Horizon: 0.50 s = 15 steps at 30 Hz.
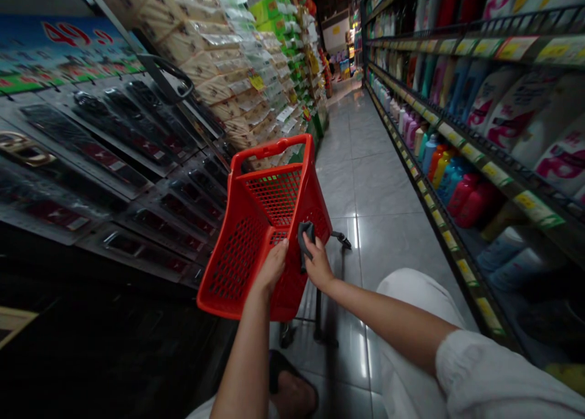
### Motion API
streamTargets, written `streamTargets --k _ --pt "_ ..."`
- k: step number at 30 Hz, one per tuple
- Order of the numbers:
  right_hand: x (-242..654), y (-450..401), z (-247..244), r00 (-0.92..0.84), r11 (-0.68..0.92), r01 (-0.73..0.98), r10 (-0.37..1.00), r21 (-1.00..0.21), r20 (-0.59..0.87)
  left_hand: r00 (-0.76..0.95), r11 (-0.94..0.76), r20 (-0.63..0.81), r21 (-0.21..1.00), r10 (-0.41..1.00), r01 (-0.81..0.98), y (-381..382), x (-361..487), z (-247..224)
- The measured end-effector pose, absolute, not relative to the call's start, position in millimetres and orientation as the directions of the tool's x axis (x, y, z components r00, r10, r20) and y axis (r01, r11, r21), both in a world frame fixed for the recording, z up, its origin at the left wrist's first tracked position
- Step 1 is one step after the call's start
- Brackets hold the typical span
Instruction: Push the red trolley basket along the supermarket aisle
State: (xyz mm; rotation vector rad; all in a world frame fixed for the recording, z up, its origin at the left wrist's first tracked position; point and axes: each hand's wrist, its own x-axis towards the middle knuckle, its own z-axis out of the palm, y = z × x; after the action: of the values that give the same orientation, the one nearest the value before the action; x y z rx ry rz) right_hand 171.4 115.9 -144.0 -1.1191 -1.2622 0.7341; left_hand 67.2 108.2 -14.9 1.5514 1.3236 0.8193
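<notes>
A red plastic shopping cart [237, 248] with latticed walls and wheels stands tilted in the view before me, its basket bare inside. My left hand [273, 265] has its fingers closed at the rim of the cart's near side; the fingertips are partly hidden. Just to the right, my right hand [319, 265] grips a dark grey cloth [305, 239] and presses it to the outer face of the same side wall.
Shelves of bottles [461, 157] with price labels run along the right. Belts in packaging [114, 126] hang on a rack at left. Stacked packs [214, 59] rise behind the cart. A grey tiled aisle [365, 145] leads away. My sandalled foot [292, 391] is below.
</notes>
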Motion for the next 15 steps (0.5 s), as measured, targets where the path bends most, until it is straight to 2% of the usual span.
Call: streamTargets --k 3,5,7,11,13,15 --pt "167.8 118.1 -169.9 0.289 0.067 0.114 0.952 -0.991 0.097 0.187 -0.018 -0.063 0.914 0.980 0.406 112.7 67.8 -17.0" --pt "164.7 120.5 -176.3 0.324 0.006 0.082 0.946 -0.997 0.033 0.174 -0.015 -0.064 0.908 0.983 0.418 117.5 68.4 -20.7" --pt "164.2 122.8 -168.5 0.336 0.091 0.093 0.935 -0.992 0.117 0.166 -0.023 -0.050 0.910 0.985 0.413 123.2 69.8 -24.7" --pt "170.1 123.7 -141.2 0.246 0.368 0.160 0.884 -0.916 0.398 0.180 -0.085 0.013 0.914 0.984 0.398 131.2 73.2 -28.6" --pt "170.1 121.3 -142.0 0.220 0.365 0.174 0.891 -0.915 0.397 0.186 -0.092 0.017 0.910 0.982 0.403 132.4 74.5 -27.7" --pt "165.2 117.5 -155.0 0.248 0.217 0.180 0.934 -0.959 0.257 0.185 -0.073 -0.003 0.912 0.983 0.404 132.9 75.4 -25.8"
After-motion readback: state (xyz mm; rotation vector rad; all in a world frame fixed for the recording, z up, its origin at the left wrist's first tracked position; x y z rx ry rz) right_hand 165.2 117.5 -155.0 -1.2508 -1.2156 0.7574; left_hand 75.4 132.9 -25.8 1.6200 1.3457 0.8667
